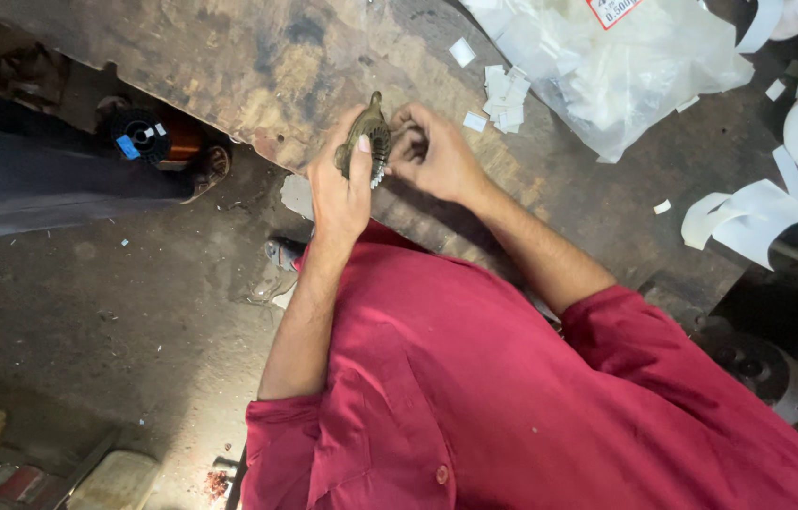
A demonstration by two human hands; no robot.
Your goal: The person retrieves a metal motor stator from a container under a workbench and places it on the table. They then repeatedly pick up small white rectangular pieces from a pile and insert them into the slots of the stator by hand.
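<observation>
Worn and stained, the dark wooden desk [229, 66] filled the upper part of what we saw, its edge running diagonally above a dusty concrete floor [116, 302]. We wore a red long-sleeved shirt [475, 397] with the cuffs pushed up, and both our arms reached forward over the desk edge. Our left hand [338, 189] was closed around a small, olive-brown, toothed metal part [366, 137], gripping it from below with the thumb pressed along its side, so that it stood upright and steady just above the desk. Our right hand [432, 156] was curled against the part's right flank, the fingers bent in toward its pale ridged edge; it looked as if they were pinching or working something small there, though we could not tell exactly what they held. Holding the part up off the surface seemed to give both hands access around it.

Beyond our hands, small white paper slips [503, 94] lay scattered on the desk, near a crumpled clear plastic bag [626, 66] full of more white pieces. Curled white paper strips [748, 217] lay well apart on the right. On the floor to the left sat a black spool of wire [139, 137], close to another person's sandalled foot [205, 170].
</observation>
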